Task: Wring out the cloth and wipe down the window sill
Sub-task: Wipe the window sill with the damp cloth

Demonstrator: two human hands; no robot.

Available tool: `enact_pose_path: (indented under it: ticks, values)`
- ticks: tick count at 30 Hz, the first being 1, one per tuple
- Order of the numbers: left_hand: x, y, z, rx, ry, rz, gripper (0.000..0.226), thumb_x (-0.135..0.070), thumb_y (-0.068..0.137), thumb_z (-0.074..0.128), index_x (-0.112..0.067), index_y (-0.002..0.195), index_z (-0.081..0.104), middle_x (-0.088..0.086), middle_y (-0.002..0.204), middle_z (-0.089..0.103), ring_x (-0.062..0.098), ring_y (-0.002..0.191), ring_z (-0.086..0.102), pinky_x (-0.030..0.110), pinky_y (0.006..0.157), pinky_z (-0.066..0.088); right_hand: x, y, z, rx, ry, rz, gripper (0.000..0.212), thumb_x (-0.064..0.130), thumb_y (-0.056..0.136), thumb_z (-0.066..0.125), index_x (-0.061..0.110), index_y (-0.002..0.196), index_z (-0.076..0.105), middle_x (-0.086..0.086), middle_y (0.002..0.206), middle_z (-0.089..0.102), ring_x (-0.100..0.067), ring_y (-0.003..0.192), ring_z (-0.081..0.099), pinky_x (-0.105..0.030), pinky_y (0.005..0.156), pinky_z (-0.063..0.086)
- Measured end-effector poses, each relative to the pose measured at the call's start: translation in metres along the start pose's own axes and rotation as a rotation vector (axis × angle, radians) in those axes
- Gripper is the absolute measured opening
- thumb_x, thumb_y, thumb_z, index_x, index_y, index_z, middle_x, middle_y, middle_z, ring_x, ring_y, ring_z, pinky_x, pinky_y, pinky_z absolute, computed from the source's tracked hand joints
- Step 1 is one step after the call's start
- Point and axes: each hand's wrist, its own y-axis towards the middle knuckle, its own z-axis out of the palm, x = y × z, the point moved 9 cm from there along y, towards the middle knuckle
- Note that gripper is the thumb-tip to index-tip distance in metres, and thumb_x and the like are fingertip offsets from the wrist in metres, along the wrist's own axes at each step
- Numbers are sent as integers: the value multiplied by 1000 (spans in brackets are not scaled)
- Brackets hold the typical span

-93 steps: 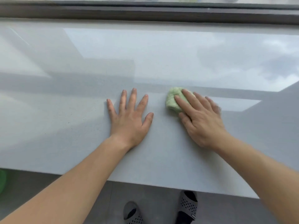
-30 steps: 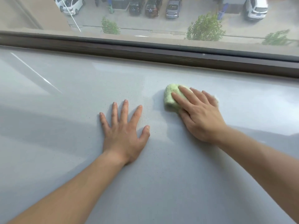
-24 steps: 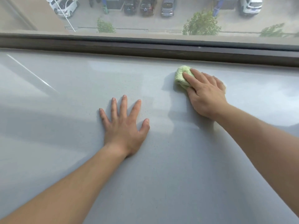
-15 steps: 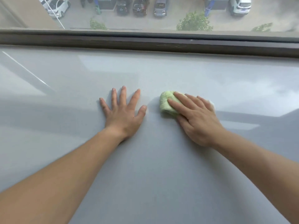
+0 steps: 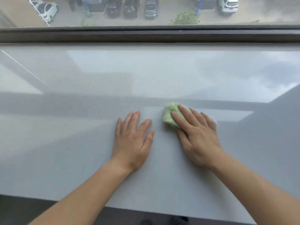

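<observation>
A small bunched green cloth (image 5: 169,115) lies on the wide glossy grey window sill (image 5: 81,127), near its middle. My right hand (image 5: 197,135) presses down on the cloth with straight fingers and covers most of it; a pale bit of cloth shows past the little finger. Just left of it, my left hand (image 5: 133,142) lies flat on the bare sill, fingers spread, a short gap from the cloth.
A dark window frame (image 5: 146,35) runs along the far edge of the sill, with glass above looking onto parked cars. The sill's near edge (image 5: 113,207) crosses the bottom, with dark floor and a sandal (image 5: 177,220) below it.
My right hand pushed the cloth out toward the window frame, then drew it back toward me beside the left hand. The left hand stayed flat. The near sill edge has come into view.
</observation>
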Motion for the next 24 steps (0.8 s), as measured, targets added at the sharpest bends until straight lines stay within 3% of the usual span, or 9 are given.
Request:
enact_pose_path:
  ticks: [3,7,9,14,20,22,24]
  values:
    - [-1,-9,5,25,-26,-37,69,-56,90,10,-29,145,41,3,162,19,17,150,7,41,120,-7,25,-31,7,-49,25,77,59,37,93,36,42,151,23,12,163,14,-22,149,16,-41,119,3]
    - [-2,-12,5,37,-23,-41,74,-59,87,4,-30,148,36,2,163,14,16,150,2,41,119,-9,58,-103,25,62,-9,-161,60,37,94,43,42,151,25,12,163,16,-21,149,18,-46,118,13]
    - [-3,-13,6,53,-16,-47,76,-61,85,4,-31,148,35,3,163,13,16,150,2,42,119,-9,47,-109,22,64,-35,-196,58,37,95,43,44,151,25,15,162,16,-18,148,19,-43,119,12]
    - [-9,-21,8,104,-11,-42,77,-64,82,5,-35,146,35,2,163,11,16,150,-2,44,118,-13,41,-114,15,-42,19,111,56,34,95,40,41,150,28,11,162,18,-23,147,20,-44,119,10]
    - [-13,-26,15,131,39,-53,63,-59,89,13,-38,145,33,1,163,9,16,149,-4,53,116,-14,53,-157,28,71,-59,-201,60,36,95,42,42,152,24,12,163,15,-19,149,17,-45,119,13]
    - [-14,-24,16,131,38,-78,57,-55,91,17,-37,142,36,2,163,11,18,149,-2,55,115,-13,21,-138,19,59,-90,-116,62,38,93,39,44,152,20,15,163,13,-19,149,18,-41,119,9]
    - [-16,-21,15,100,37,-97,49,-52,93,22,-35,135,40,6,160,16,21,149,1,57,115,-11,-15,-116,3,-26,-40,105,59,40,95,32,45,151,19,16,163,11,-19,149,17,-37,119,4]
